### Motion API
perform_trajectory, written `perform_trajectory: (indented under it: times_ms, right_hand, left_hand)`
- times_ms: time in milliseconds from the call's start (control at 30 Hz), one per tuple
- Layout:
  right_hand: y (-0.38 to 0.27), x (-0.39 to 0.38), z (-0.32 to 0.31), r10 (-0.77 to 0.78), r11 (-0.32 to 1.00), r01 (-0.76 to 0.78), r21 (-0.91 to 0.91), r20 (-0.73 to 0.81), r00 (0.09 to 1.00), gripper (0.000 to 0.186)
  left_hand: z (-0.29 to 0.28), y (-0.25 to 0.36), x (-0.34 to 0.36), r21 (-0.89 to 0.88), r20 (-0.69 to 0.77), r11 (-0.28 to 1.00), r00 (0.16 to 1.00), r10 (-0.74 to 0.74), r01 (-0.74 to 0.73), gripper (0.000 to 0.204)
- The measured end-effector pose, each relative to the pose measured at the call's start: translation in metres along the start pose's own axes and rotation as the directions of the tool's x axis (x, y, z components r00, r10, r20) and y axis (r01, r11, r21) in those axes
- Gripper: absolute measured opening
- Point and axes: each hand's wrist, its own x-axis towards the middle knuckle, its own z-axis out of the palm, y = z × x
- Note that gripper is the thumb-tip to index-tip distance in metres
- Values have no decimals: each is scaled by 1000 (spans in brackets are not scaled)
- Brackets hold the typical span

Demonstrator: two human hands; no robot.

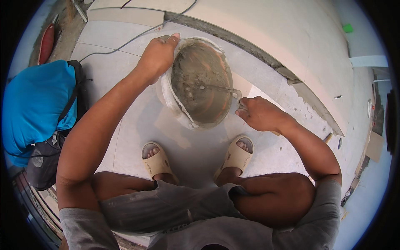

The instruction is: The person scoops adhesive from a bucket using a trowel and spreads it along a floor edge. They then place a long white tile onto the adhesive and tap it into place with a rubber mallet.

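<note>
On the pale floor [129,135], just ahead of the sandals [158,164], sits a bucket [168,92] with grey mortar [193,68] inside. The left hand [159,57] is clamped on the bucket's far left rim; the right hand [262,113] is closed round a trowel [236,93], its other end in the mortar. By the floor's left edge rests a blue bundle [39,102], near a cable [143,33]
</note>
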Motion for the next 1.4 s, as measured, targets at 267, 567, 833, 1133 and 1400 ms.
perform_trajectory:
  times_ms: [267,567,833,1133,1400]
  right_hand:
    - [-25,44,4,9,981,-31,-193,-111,994,24]
    - [-14,77,39,-175,950,54,-307,-382,908,29]
    - [23,85,43,-409,898,179,-403,-611,678,38]
    - [44,66,45,-355,934,238,-265,-749,559,36]
    - [136,17,75,92,985,-169,-38,-712,696,31]
  left_hand:
    - [8,0,-5,20,-6,1000,1000,-3,3,63]
    - [1,-3,-9,-125,72,992,997,41,-31,61]
    - [-4,-7,-7,-187,25,982,999,36,-31,59]
    - [-15,-24,9,-225,19,974,1000,25,-20,59]
    - [-40,-40,13,-273,35,962,999,-14,23,57]
